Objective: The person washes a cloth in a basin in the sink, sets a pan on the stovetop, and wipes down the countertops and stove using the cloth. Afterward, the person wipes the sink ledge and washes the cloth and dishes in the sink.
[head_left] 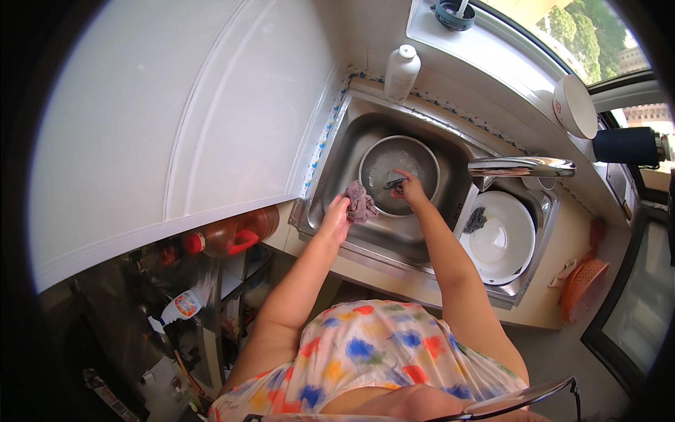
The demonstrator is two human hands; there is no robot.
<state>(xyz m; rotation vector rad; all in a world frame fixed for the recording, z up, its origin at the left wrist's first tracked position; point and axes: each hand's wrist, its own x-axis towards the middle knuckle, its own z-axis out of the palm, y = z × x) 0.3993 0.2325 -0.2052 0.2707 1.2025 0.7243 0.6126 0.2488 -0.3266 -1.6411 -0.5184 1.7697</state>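
In the larger bowl of a stainless steel sink (329,174) stands a round metal basin (375,158) with water in it. My left hand (336,216) grips a crumpled purple-grey cloth (360,203) at the basin's near left rim. Over the basin, my right hand (408,189) has its fingers around a small grey and dark object (393,182), partly hidden; its exact kind is unclear. Right of my right arm, a white enamel basin (506,248) sits in the smaller sink bowl, with a dark scouring pad (475,220) inside it.
A chrome faucet (519,166) reaches over the divider. Behind the sink stands a white bottle (402,74). A white bowl (576,107) and a dark cylindrical container (627,145) rest along the windowsill. An orange plastic colander (584,287) is at the right. A spray bottle (180,307) is at lower left.
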